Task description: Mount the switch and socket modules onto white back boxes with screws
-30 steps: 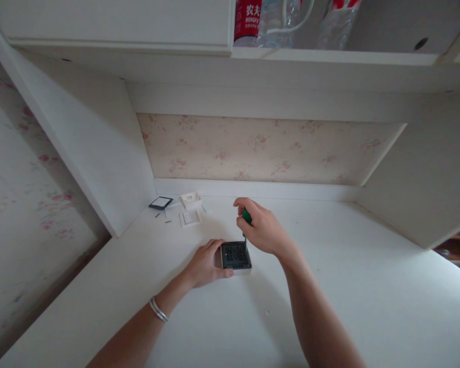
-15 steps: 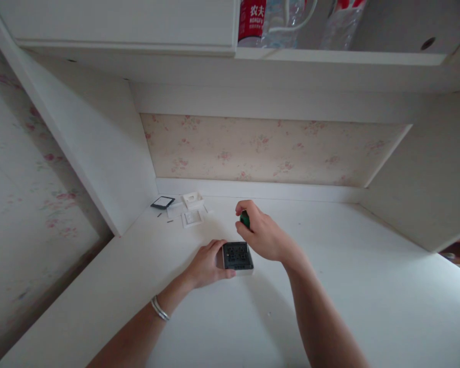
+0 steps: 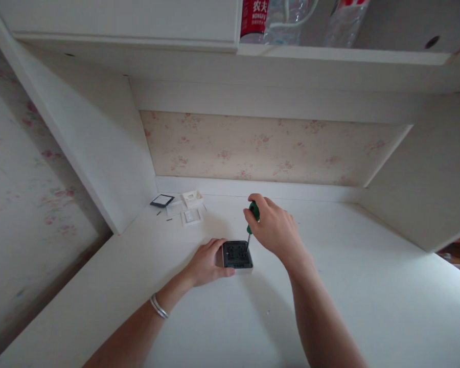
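On the white desk lies a wall socket, a square black unit seated in a white box. My left hand grips its left side, thumb at the near edge and fingers at the far edge. In my right hand is a screwdriver with a green handle. Its thin shaft slants down, and the tip meets the right side of the black socket. What the tip touches is too small to make out.
At the back left lie a dark-framed cover plate, a white box, a white square frame and small dark strips. A tiny piece lies near the front. Overhead, a shelf holds plastic bottles.
My right hand has shifted slightly right and turned, so more of the screwdriver's handle and shaft shows. My left hand and the socket stay in place.
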`<state>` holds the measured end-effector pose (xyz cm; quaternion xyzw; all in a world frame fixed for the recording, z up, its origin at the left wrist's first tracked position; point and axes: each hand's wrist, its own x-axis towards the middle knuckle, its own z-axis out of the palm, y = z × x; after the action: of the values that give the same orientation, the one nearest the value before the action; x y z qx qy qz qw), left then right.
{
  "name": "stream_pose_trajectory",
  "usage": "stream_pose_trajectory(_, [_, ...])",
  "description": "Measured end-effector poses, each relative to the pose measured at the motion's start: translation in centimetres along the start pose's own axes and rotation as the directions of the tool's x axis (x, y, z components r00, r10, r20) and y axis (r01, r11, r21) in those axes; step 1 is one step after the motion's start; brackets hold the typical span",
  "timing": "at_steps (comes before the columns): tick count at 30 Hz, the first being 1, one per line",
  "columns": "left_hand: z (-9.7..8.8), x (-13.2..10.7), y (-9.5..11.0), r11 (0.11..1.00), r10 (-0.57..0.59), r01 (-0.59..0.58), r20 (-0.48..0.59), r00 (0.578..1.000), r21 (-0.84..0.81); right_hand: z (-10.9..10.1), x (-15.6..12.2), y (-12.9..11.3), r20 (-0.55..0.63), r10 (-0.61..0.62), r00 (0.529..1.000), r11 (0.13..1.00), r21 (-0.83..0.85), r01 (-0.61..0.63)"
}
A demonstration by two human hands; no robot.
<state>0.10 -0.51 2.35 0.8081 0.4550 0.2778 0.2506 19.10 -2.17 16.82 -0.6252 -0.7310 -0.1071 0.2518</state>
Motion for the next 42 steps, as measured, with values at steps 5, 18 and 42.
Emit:
stream_pose_trajectory(5, [0.1,0.0,-0.2,1.0,0.003,-0.003,0.002,1.0,0.002,-1.0,-0.6,0.5,0.109,-0.14,0.984,0.988,0.074,0.132])
stream_pose_trajectory(18, [0.3,0.0,-0.3,1.0,0.018,-0.018,-0.006,1.0,-0.001,0.1,-0.1,0.7,0.064,-0.084,0.994,0.992,0.099,0.077])
stream_pose_trajectory(42, [-0.1,-0.1,0.0,1.0,0.004,-0.004,0.008,1.0,-0.015,-0.1,0.0,0.7,-0.097,-0.072,0.993,0.955,0.28,0.097])
